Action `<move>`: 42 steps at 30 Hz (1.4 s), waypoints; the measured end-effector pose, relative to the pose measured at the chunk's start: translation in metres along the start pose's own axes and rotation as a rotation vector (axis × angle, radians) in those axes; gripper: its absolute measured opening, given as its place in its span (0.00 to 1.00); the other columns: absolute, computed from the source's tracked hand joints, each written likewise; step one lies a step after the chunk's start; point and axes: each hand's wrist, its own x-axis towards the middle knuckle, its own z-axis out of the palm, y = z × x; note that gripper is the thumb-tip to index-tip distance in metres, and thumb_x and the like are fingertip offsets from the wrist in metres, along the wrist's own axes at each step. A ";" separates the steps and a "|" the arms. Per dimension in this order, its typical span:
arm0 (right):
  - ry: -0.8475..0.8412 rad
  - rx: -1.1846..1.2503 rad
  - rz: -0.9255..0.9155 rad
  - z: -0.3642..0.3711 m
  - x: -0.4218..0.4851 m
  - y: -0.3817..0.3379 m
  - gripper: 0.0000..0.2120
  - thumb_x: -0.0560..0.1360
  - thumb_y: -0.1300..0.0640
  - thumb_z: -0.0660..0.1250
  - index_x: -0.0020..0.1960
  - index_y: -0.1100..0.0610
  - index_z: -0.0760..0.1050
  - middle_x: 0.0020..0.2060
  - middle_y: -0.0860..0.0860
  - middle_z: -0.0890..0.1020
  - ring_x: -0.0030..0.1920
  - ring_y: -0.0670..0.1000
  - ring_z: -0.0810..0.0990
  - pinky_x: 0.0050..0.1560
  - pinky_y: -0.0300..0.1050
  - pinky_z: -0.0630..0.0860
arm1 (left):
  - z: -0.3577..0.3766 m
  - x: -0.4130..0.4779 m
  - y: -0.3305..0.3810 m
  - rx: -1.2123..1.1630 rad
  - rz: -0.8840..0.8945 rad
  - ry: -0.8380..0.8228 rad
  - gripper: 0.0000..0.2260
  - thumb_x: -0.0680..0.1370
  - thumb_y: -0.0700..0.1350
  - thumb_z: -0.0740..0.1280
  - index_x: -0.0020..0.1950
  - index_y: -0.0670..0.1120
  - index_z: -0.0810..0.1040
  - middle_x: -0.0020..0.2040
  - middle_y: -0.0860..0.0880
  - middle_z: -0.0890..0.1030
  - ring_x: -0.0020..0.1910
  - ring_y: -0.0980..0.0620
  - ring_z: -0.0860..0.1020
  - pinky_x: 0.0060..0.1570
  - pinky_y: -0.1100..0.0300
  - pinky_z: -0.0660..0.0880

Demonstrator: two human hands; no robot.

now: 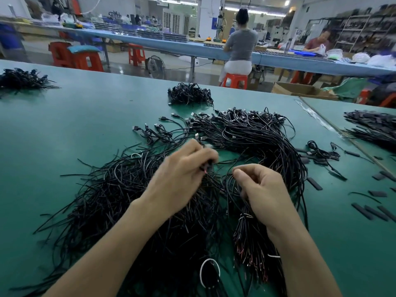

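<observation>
A big heap of thin black cables [246, 133] with USB plugs at the far ends spreads over the green table [75, 125]. My left hand [182, 176] is blurred and pinches a cable end with a small black piece at its fingertips. To its right, my right hand [263, 189] has curled fingers and pinches thin black cables between thumb and forefinger. Below that hand lies a tied bundle of cables [248, 243] with bare reddish wire ends.
Separate cable piles lie at the far left [21, 79], far middle [189, 94] and right [372, 127]. Short black sleeve pieces [372, 211] are scattered at the right. A white tie loop [209, 273] lies near the front. Two people work at a long bench behind, with orange stools.
</observation>
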 end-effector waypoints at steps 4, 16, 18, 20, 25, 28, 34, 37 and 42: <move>0.088 -0.153 0.012 -0.006 0.004 0.009 0.06 0.80 0.57 0.66 0.47 0.48 0.80 0.40 0.44 0.81 0.38 0.42 0.79 0.41 0.35 0.73 | -0.002 0.032 -0.033 0.239 -0.303 0.140 0.19 0.78 0.31 0.59 0.65 0.44 0.78 0.57 0.42 0.72 0.42 0.50 0.74 0.43 0.63 0.75; -0.080 -0.944 0.061 0.011 -0.005 0.013 0.10 0.78 0.45 0.68 0.50 0.51 0.80 0.48 0.47 0.80 0.52 0.50 0.78 0.49 0.47 0.79 | 0.011 0.030 -0.035 0.311 -0.466 -0.288 0.26 0.77 0.30 0.60 0.67 0.54 0.74 0.67 0.46 0.73 0.64 0.47 0.73 0.63 0.49 0.75; -0.081 -0.982 0.057 0.012 -0.005 0.014 0.10 0.79 0.46 0.66 0.53 0.52 0.79 0.52 0.49 0.79 0.54 0.52 0.77 0.53 0.49 0.78 | 0.014 0.025 -0.024 0.171 -0.403 -0.403 0.26 0.77 0.30 0.61 0.66 0.58 0.75 0.69 0.50 0.72 0.69 0.50 0.69 0.69 0.49 0.69; -0.105 -1.050 0.065 0.015 -0.007 0.013 0.13 0.79 0.44 0.65 0.55 0.52 0.78 0.54 0.50 0.77 0.57 0.54 0.75 0.55 0.49 0.76 | 0.017 0.019 -0.015 0.074 -0.333 -0.483 0.27 0.77 0.30 0.61 0.65 0.60 0.75 0.69 0.53 0.71 0.71 0.53 0.67 0.73 0.48 0.64; -0.109 -0.899 -0.039 0.014 -0.008 0.002 0.08 0.80 0.49 0.64 0.54 0.52 0.78 0.51 0.50 0.75 0.55 0.54 0.75 0.55 0.49 0.74 | 0.023 0.004 -0.008 -0.006 -0.181 -0.561 0.27 0.75 0.34 0.65 0.66 0.60 0.74 0.65 0.57 0.71 0.67 0.54 0.67 0.70 0.53 0.65; -0.154 -0.473 -0.169 0.009 -0.011 -0.014 0.08 0.80 0.54 0.64 0.43 0.47 0.76 0.40 0.46 0.78 0.43 0.46 0.79 0.42 0.40 0.74 | 0.027 0.001 -0.009 -0.094 -0.141 -0.446 0.14 0.77 0.45 0.69 0.62 0.54 0.77 0.64 0.54 0.74 0.64 0.53 0.69 0.68 0.53 0.66; -0.058 -0.178 -0.253 0.001 -0.020 -0.037 0.11 0.79 0.55 0.66 0.38 0.49 0.78 0.26 0.41 0.75 0.25 0.41 0.69 0.25 0.31 0.66 | 0.003 0.009 -0.011 -0.152 -0.411 0.063 0.10 0.78 0.52 0.66 0.40 0.49 0.74 0.59 0.53 0.76 0.57 0.58 0.73 0.65 0.55 0.71; 0.131 -0.275 -0.311 0.003 -0.022 -0.037 0.14 0.78 0.52 0.69 0.35 0.50 0.75 0.24 0.42 0.76 0.27 0.39 0.74 0.28 0.27 0.66 | -0.009 0.013 0.001 -0.201 -0.430 0.359 0.15 0.75 0.57 0.67 0.35 0.49 0.71 0.42 0.52 0.80 0.37 0.62 0.76 0.41 0.71 0.73; 0.449 -0.438 -0.333 -0.017 -0.015 -0.031 0.13 0.78 0.51 0.68 0.37 0.52 0.72 0.28 0.43 0.76 0.31 0.39 0.76 0.30 0.25 0.67 | -0.047 0.023 0.000 -0.179 -0.396 0.899 0.18 0.78 0.48 0.70 0.35 0.53 0.63 0.30 0.53 0.65 0.29 0.53 0.73 0.31 0.61 0.73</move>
